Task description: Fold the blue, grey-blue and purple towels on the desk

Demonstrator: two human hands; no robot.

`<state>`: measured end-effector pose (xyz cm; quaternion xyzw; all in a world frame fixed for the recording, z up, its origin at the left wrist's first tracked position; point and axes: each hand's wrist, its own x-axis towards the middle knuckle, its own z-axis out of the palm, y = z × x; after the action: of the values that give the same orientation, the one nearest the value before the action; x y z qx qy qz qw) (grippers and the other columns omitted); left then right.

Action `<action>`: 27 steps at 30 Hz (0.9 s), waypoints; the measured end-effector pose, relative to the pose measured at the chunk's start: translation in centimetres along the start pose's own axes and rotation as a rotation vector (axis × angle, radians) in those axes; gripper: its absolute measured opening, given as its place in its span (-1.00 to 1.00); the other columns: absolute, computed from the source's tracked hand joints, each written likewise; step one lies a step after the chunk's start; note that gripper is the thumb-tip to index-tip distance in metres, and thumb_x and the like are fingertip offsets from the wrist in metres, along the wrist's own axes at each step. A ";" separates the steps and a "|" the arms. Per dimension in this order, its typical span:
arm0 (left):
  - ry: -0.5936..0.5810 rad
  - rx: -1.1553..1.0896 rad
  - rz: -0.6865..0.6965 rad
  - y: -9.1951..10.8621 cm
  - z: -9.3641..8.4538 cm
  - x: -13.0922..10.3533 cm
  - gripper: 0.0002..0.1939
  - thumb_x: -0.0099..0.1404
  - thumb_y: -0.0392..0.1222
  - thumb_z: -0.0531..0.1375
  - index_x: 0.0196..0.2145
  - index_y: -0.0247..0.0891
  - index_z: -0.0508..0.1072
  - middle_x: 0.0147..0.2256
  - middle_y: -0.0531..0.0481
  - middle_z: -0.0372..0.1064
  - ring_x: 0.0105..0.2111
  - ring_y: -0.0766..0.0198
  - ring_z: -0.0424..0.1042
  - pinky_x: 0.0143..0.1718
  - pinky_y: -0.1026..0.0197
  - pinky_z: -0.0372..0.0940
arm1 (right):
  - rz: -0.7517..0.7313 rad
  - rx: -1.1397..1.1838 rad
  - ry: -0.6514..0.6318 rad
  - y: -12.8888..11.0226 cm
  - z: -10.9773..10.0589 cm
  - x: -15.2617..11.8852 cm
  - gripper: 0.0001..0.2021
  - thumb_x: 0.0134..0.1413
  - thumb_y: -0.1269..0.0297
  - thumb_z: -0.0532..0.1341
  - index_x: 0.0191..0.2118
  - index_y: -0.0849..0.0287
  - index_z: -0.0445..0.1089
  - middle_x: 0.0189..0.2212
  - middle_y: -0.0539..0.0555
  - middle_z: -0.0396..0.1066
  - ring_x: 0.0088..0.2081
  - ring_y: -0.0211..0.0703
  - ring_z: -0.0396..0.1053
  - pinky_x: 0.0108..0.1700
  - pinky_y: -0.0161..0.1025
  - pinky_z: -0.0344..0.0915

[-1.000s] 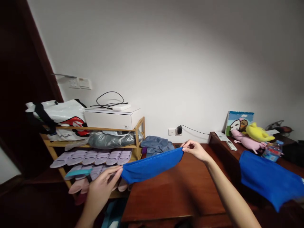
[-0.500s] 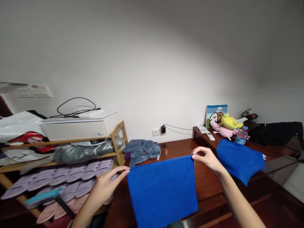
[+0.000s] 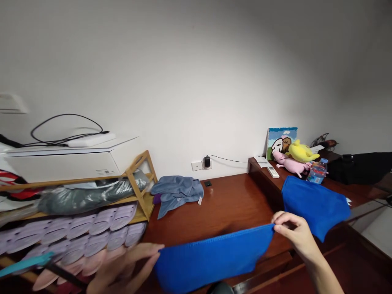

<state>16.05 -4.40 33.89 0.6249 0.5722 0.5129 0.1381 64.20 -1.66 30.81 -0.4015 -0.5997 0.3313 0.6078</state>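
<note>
A blue cloth is stretched between my two hands above the front of the brown desk, its stitched top edge rising to the right. My left hand, somewhat blurred, pinches the upper left corner between thumb and finger. At the upper right corner, my right hand holds the cloth in a closed pinch. A second blue cloth drapes over the raised desk section on the right. Greyish-blue fabric lies crumpled on the desk near the wall.
On the left, a wooden rack holds lilac and pink slippers below a white box. The raised section carries a remote, plush toys, a picture and a bottle. A charger sits in the wall socket.
Both hands have moved lower and farther apart with the blue cloth, and less of its face shows. The view has shifted, and the rack appears farther left.
</note>
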 end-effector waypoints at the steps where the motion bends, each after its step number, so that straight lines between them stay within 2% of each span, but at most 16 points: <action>1: -0.044 -0.033 -0.017 -0.5 0.7 1.0 -0.61 0.10 0.37 0.37 -0.41 0.03 0.66 -0.29 0.00 0.70 -0.23 -0.02 0.67 -0.03 -0.08 0.62 | 0.005 -0.022 0.020 0.8 0.2 0.6 -0.72 -0.01 -0.01 0.55 -0.41 0.06 0.60 -0.34 0.14 0.60 -0.32 -0.03 0.54 -0.32 -0.18 0.51; 4: -0.062 -0.099 -0.059 -4.2 5.1 5.1 -0.59 0.12 0.30 0.38 -0.33 -0.08 0.64 -0.28 -0.01 0.69 -0.22 0.05 0.66 -0.04 0.04 0.59 | 0.045 -0.135 0.062 4.8 1.6 3.5 -0.69 0.06 -0.07 0.49 -0.31 0.07 0.62 -0.26 0.15 0.63 -0.24 0.01 0.57 -0.19 -0.15 0.53; 7: -0.125 -0.169 -0.100 -10.6 11.7 8.7 -0.55 0.15 0.30 0.31 -0.33 -0.17 0.59 -0.30 -0.07 0.68 -0.24 0.10 0.66 -0.09 0.09 0.58 | 0.071 -0.274 0.049 11.7 4.1 7.0 -0.61 0.12 -0.17 0.40 -0.25 0.10 0.63 -0.25 0.16 0.65 -0.19 0.04 0.59 -0.08 -0.11 0.52; 10: -0.169 -0.121 -0.142 -17.2 18.0 10.4 -0.54 0.13 0.31 0.25 -0.39 -0.18 0.55 -0.35 -0.10 0.66 -0.29 0.08 0.66 -0.15 0.08 0.57 | 0.111 -0.418 0.008 19.9 7.3 9.4 -0.59 0.21 -0.15 0.26 -0.26 0.12 0.60 -0.26 0.16 0.65 -0.20 0.02 0.60 -0.07 -0.12 0.51; 13: -0.198 -0.067 -0.168 -22.2 22.4 10.6 -0.60 0.10 0.25 0.23 -0.47 -0.15 0.51 -0.42 -0.08 0.64 -0.35 0.06 0.65 -0.22 0.08 0.56 | 0.184 -0.536 -0.045 26.8 9.9 10.4 -0.69 0.24 0.03 0.20 -0.32 0.11 0.58 -0.29 0.14 0.66 -0.22 0.00 0.61 -0.06 -0.13 0.50; 16: -0.217 -0.013 -0.165 -25.8 24.9 10.4 -0.71 0.14 0.15 0.21 -0.46 -0.12 0.48 -0.46 -0.02 0.61 -0.38 0.11 0.63 -0.29 0.14 0.52 | 0.214 -0.595 -0.053 31.3 11.2 10.8 -0.76 0.23 0.17 0.19 -0.34 0.10 0.57 -0.27 0.15 0.66 -0.17 0.03 0.62 -0.01 -0.12 0.49; 19: -0.217 0.034 -0.127 -28.3 26.1 10.4 -0.79 0.23 0.03 0.16 -0.39 -0.11 0.49 -0.44 0.04 0.58 -0.38 0.20 0.58 -0.28 0.22 0.46 | 0.224 -0.656 -0.040 33.9 11.5 11.0 -0.76 0.26 0.25 0.15 -0.25 0.11 0.59 -0.18 0.19 0.66 -0.09 0.03 0.60 0.05 -0.12 0.46; 23: -0.218 0.096 -0.043 -30.2 27.3 10.6 -0.80 0.31 -0.07 0.10 -0.35 -0.11 0.50 -0.39 0.04 0.52 -0.36 0.24 0.50 -0.24 0.24 0.40 | 0.218 -0.735 -0.041 35.8 11.4 11.2 -0.70 0.34 0.26 0.09 -0.11 0.15 0.59 -0.07 0.22 0.62 0.01 0.03 0.54 0.15 -0.14 0.39; 27: -0.220 0.161 0.040 -31.0 28.4 11.4 -0.83 0.28 -0.19 0.10 -0.41 -0.12 0.47 -0.41 0.05 0.45 -0.36 0.24 0.46 -0.23 0.23 0.35 | 0.200 -0.812 -0.063 36.6 11.7 11.6 -0.62 0.43 0.25 0.00 -0.01 0.17 0.58 0.00 0.22 0.59 0.06 0.03 0.48 0.23 -0.13 0.31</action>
<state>18.84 26.68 3.48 0.6977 0.5804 0.3962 0.1391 56.12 26.48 3.25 -0.6544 -0.6581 0.1374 0.3462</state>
